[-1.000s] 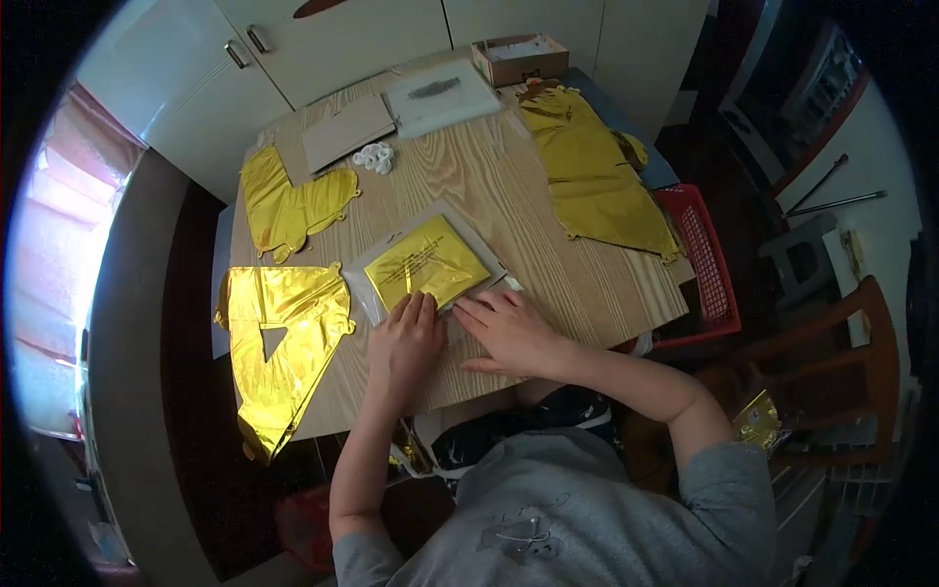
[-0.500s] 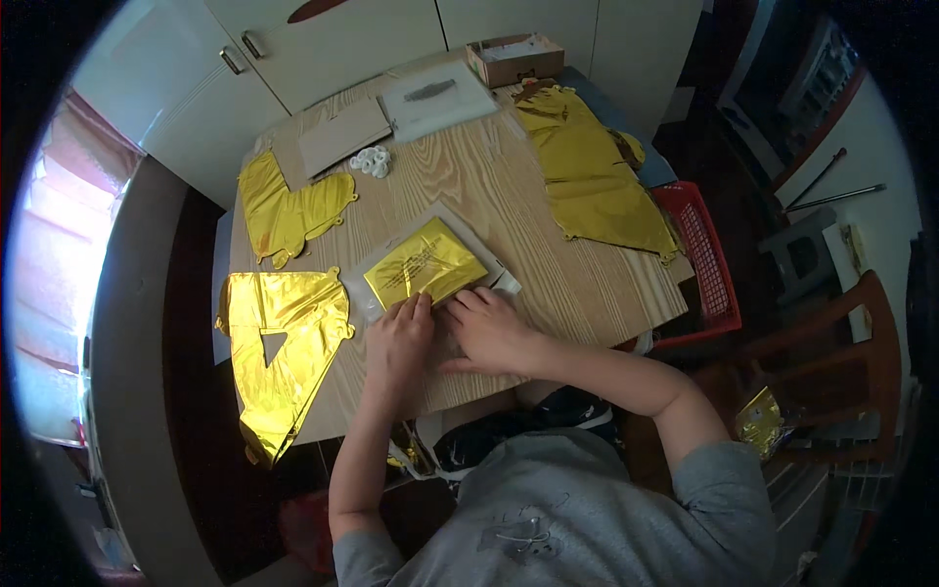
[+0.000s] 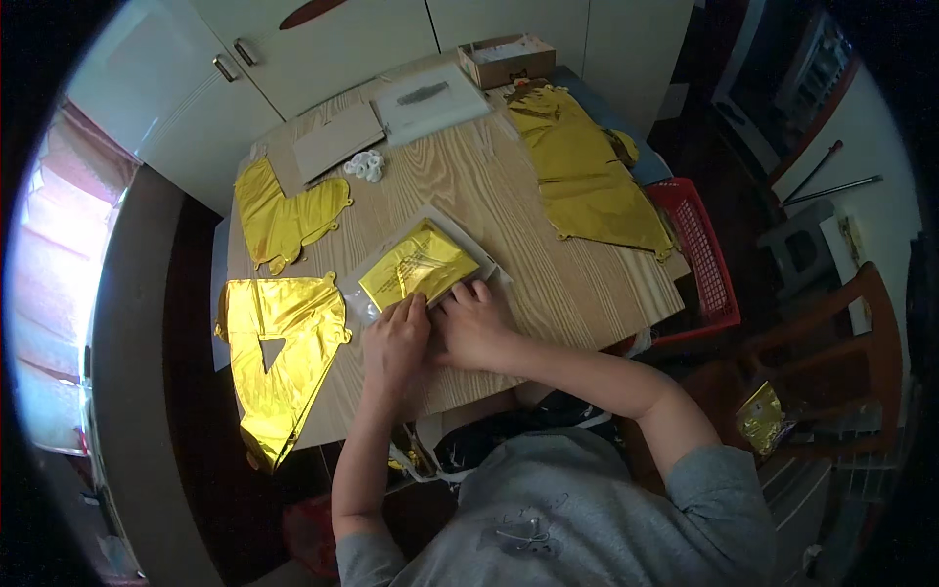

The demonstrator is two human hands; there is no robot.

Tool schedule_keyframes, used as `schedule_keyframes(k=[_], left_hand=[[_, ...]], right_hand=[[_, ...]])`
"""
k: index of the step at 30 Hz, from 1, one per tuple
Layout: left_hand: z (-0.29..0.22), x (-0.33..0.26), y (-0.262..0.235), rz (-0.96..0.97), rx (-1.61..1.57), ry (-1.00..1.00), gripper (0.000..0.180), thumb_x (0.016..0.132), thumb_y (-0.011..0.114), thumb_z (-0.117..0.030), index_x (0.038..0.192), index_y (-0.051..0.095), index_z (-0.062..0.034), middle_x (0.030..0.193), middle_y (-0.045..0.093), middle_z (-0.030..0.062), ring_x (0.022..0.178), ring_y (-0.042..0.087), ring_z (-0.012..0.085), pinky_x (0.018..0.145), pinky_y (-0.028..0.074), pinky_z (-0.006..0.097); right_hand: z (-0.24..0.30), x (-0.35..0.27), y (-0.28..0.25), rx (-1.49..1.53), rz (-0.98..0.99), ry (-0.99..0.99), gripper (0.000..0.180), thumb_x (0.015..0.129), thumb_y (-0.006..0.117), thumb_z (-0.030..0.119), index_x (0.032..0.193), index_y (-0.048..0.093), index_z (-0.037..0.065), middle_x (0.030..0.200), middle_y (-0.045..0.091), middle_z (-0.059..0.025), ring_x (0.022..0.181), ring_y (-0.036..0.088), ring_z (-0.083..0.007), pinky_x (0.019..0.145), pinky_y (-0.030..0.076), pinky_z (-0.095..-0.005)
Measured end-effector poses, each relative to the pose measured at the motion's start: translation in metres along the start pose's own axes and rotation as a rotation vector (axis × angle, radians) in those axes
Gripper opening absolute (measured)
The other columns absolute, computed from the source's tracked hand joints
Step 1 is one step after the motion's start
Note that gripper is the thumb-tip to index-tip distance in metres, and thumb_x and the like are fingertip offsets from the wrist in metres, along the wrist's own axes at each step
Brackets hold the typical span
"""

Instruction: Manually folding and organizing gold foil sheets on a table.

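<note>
A clear plastic bag [image 3: 357, 298] lies aslant at the table's near middle, holding a folded gold foil balloon [image 3: 416, 264] with dark print on it. At the bag's near edge, my left hand [image 3: 395, 342] pinches with its fingers close together. Beside it my right hand [image 3: 476, 325] has bent fingers on the same edge, its thumb side toward the left hand; the palm-side grip is hidden. Left of my hands lies a flat gold foil balloon shaped like a four [image 3: 303, 313]. Another flat gold foil balloon [image 3: 293, 217] lies beyond it.
More gold foil sheets [image 3: 592, 181] lie at the table's right side. Farther back are white rings [image 3: 365, 165], a brown card [image 3: 337, 140], a whitish flat sheet [image 3: 430, 103] and a cardboard box [image 3: 506, 61]. A red basket [image 3: 702, 249] stands against the right edge, near a wooden chair [image 3: 875, 342].
My right hand has shifted slightly left along the bag's near edge, and its fingers have curled and spread. My left hand stays on the edge. The whole view has moved a little.
</note>
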State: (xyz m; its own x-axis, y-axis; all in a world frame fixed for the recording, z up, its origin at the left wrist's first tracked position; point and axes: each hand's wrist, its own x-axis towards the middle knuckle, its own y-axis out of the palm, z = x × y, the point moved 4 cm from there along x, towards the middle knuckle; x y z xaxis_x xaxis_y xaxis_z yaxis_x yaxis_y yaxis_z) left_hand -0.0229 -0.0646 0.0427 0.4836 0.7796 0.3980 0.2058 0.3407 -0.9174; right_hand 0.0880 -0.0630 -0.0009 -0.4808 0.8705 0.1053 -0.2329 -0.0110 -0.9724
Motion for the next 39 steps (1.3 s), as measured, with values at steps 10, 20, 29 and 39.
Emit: schedule_keyframes(k=[10, 20, 29, 39], left_hand=[[0.002, 0.001, 0.003, -0.029, 0.025, -0.001, 0.027, 0.078, 0.058, -0.01, 0.103, 0.062, -0.003, 0.101, 0.068, 0.0081, 0.087, 0.066, 0.0213, 0.067, 0.055, 0.032], [-0.002, -0.004, -0.002, -0.041, -0.035, 0.034, 0.025, 0.081, 0.065, -0.021, 0.099, 0.064, -0.0036, 0.099, 0.068, 0.0092, 0.091, 0.066, 0.0211, 0.07, 0.055, 0.034], [0.033, 0.045, 0.018, 0.023, -0.123, -0.029, 0.049, 0.087, 0.059, -0.032, 0.124, 0.052, -0.0002, 0.131, 0.051, 0.019, 0.126, 0.044, 0.0356, 0.101, 0.038, 0.045], [0.021, 0.049, 0.06, 0.193, -0.079, -0.069, 0.085, 0.08, 0.052, -0.064, 0.142, 0.036, -0.008, 0.147, 0.03, 0.022, 0.137, 0.021, 0.047, 0.107, 0.014, 0.065]], right_hand=[[0.002, 0.0, 0.008, 0.031, -0.069, -0.011, 0.072, 0.074, 0.063, 0.052, 0.124, 0.052, 0.0, 0.128, 0.049, -0.0184, 0.129, 0.032, -0.0379, 0.109, 0.018, -0.0557], [-0.011, -0.063, -0.036, 0.198, -0.066, -0.265, 0.056, 0.081, 0.065, 0.041, 0.118, 0.056, 0.0, 0.125, 0.055, -0.0164, 0.122, 0.047, -0.0303, 0.102, 0.039, -0.0412], [-0.075, -0.038, -0.046, 0.207, -0.343, -0.127, 0.043, 0.083, 0.064, 0.022, 0.121, 0.057, 0.005, 0.127, 0.055, -0.0138, 0.118, 0.052, -0.0287, 0.098, 0.043, -0.0399], [-0.084, -0.038, -0.033, 0.213, -0.244, -0.16, 0.042, 0.084, 0.061, 0.022, 0.119, 0.056, 0.0, 0.123, 0.057, -0.0156, 0.115, 0.055, -0.0297, 0.098, 0.043, -0.0402]])
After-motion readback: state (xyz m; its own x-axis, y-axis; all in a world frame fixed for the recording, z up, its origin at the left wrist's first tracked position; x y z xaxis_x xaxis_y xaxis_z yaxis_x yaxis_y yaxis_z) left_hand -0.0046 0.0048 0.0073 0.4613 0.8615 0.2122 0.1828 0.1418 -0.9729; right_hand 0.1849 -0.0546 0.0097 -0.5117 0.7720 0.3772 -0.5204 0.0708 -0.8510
